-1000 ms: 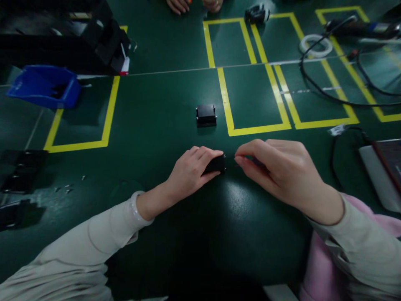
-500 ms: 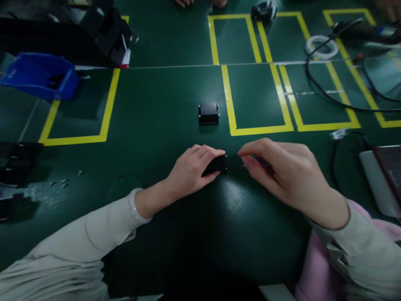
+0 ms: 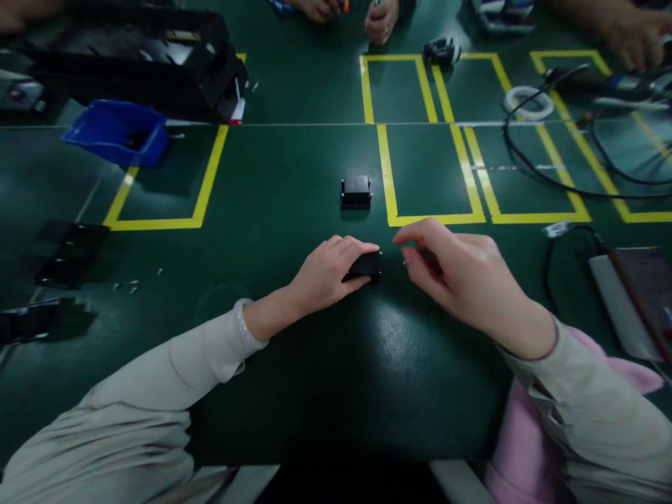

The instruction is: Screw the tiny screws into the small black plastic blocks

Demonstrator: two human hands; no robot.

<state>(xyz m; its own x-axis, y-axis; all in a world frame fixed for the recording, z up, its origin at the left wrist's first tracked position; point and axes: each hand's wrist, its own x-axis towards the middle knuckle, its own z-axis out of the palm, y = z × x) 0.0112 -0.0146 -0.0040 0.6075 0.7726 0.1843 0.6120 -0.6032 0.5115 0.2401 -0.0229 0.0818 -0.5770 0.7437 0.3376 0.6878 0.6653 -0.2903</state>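
My left hand (image 3: 328, 271) is wrapped round a small black box (image 3: 366, 265) with shiny screws at its right end, held down on the green table (image 3: 294, 392). Just right of it, apart from the box, is my right hand (image 3: 446, 269), its fingers curled and the index tip a little off the thumb. A tiny shiny tip shows at the thumb; what the curled fingers hold is hidden. Beyond my left hand stands a second black box (image 3: 355, 192) with screws at its sides.
Several small screws (image 3: 134, 286) lie at left near black parts (image 3: 66, 262). Farther back are a blue bin (image 3: 118, 133) and a long black housing (image 3: 204, 70). At right are a white ring (image 3: 528, 103), a black cable (image 3: 546, 164) and a flat device (image 3: 622, 301). Other people's hands (image 3: 381, 21) work opposite.
The view has shifted, bringing more of the far side and the other people's hands into sight. My right hand has shifted slightly; my left hand still holds the black box.
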